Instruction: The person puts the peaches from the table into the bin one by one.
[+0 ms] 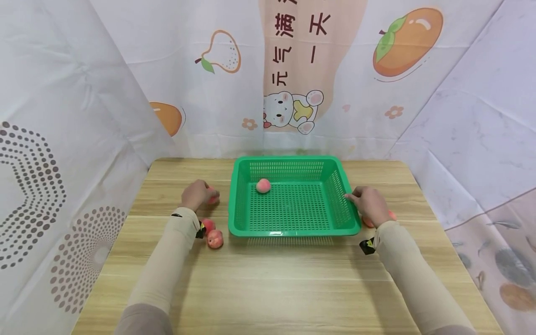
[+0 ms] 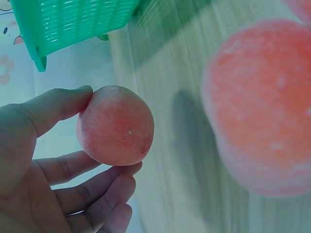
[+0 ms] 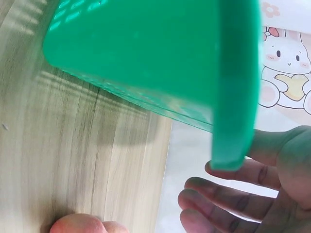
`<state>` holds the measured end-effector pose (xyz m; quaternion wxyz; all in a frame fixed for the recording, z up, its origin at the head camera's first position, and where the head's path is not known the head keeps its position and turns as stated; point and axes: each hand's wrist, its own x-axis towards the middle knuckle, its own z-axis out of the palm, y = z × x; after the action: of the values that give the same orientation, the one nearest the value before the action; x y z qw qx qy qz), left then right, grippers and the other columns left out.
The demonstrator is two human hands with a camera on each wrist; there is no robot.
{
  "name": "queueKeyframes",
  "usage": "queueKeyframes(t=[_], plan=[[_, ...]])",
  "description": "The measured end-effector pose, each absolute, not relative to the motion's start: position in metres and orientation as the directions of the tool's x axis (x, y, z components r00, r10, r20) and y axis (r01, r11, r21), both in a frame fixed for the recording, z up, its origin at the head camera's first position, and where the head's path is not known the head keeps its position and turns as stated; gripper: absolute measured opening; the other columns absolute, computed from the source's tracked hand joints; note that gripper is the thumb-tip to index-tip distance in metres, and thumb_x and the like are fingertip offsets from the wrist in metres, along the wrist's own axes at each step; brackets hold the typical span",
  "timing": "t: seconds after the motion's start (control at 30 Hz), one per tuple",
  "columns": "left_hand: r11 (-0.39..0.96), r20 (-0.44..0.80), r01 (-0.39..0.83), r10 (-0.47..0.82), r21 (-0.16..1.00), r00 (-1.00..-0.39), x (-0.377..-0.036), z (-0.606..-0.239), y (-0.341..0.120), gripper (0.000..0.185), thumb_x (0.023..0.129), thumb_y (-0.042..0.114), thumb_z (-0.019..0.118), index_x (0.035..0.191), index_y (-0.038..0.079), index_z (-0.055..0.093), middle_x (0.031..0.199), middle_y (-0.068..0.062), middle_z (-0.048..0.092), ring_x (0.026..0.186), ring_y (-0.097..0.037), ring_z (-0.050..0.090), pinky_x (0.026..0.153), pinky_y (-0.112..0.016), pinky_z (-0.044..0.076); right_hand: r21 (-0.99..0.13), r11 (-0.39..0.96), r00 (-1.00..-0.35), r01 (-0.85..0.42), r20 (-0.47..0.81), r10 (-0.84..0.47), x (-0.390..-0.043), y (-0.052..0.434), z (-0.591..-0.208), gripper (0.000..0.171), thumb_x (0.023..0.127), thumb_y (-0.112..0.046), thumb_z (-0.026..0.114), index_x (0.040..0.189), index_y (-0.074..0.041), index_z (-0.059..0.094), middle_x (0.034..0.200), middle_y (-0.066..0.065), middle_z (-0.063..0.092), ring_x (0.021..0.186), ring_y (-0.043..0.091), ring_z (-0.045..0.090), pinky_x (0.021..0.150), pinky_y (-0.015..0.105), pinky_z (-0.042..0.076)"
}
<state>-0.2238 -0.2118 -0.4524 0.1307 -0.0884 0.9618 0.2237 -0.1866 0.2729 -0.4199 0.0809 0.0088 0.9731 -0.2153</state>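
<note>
A: Left hand?
B: Thumb and fingers curled round a peach, pinching it just off the basket's 9 o'clock wall.
A: Right hand?
B: Fingers straight and relaxed, tips touching the green basket rim at 3 o'clock, gripping nothing. Another peach lies on the table just behind it.
A: Progress?
B: Early, I'd say. One peach in the basket, toward 11 o'clock. Two loose peaches by the left wrist on the table, at the basket's 8 o'clock.
</note>
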Motion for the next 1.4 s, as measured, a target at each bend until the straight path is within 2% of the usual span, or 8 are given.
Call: queueKeyframes(t=[0.33, 0.6, 0.87, 1.13, 1.4], plan=[[0.864, -0.215, -0.211, -0.122, 0.457, -0.969, -0.229, -0.446, -0.21, 0.041, 0.087, 0.035, 0.06, 0.11, 0.002, 0.066, 0.109, -0.018, 0.068, 0.099, -0.035, 0.062, 0.082, -0.044, 0.049, -0.404, 0.914, -0.985, 0.045, -0.173, -0.028, -0.19, 0.273, -0.419, 0.036, 0.099, -0.03, 0.058, 0.097, 0.004, 0.07, 0.082, 0.014, 0.068, 0.074, 0.026, 0.057, 0.069, 0.04, 0.048], [0.847, -0.188, -0.212, -0.135, 0.488, -0.973, -0.23, -0.443, -0.211, 0.035, 0.086, 0.035, 0.058, 0.101, 0.005, 0.067, 0.096, -0.013, 0.069, 0.089, -0.029, 0.061, 0.073, -0.038, 0.047, -0.403, 0.915, -0.987, 0.029, -0.154, -0.036, -0.189, 0.272, -0.42, 0.035, 0.098, -0.029, 0.059, 0.095, 0.004, 0.07, 0.082, 0.014, 0.069, 0.074, 0.026, 0.057, 0.069, 0.041, 0.048], [0.841, -0.162, -0.203, -0.139, 0.501, -0.977, -0.234, -0.438, -0.207, 0.044, 0.086, 0.037, 0.057, 0.114, 0.004, 0.065, 0.108, -0.017, 0.068, 0.096, -0.033, 0.061, 0.082, -0.044, 0.048, -0.409, 0.912, -0.988, 0.033, -0.15, -0.032, -0.188, 0.273, -0.42, 0.036, 0.098, -0.03, 0.058, 0.096, 0.004, 0.07, 0.082, 0.015, 0.069, 0.075, 0.027, 0.057, 0.069, 0.041, 0.049], [0.85, -0.119, -0.181, -0.141, 0.495, -0.983, -0.238, -0.43, -0.204, 0.048, 0.086, 0.037, 0.059, 0.122, 0.005, 0.064, 0.115, -0.019, 0.067, 0.103, -0.037, 0.06, 0.085, -0.047, 0.048, -0.408, 0.912, -0.987, 0.04, -0.159, -0.028, -0.187, 0.272, -0.42, 0.036, 0.098, -0.029, 0.059, 0.096, 0.005, 0.07, 0.083, 0.016, 0.069, 0.073, 0.026, 0.057, 0.067, 0.039, 0.048], [0.85, -0.066, -0.151, -0.136, 0.504, -0.988, -0.241, -0.422, -0.201, 0.047, 0.086, 0.038, 0.06, 0.121, 0.007, 0.065, 0.114, -0.018, 0.068, 0.101, -0.037, 0.06, 0.086, -0.047, 0.048, -0.415, 0.909, -0.988, 0.034, -0.149, -0.031, -0.187, 0.273, -0.421, 0.036, 0.098, -0.029, 0.059, 0.095, 0.005, 0.07, 0.082, 0.015, 0.069, 0.072, 0.025, 0.057, 0.065, 0.037, 0.048]])
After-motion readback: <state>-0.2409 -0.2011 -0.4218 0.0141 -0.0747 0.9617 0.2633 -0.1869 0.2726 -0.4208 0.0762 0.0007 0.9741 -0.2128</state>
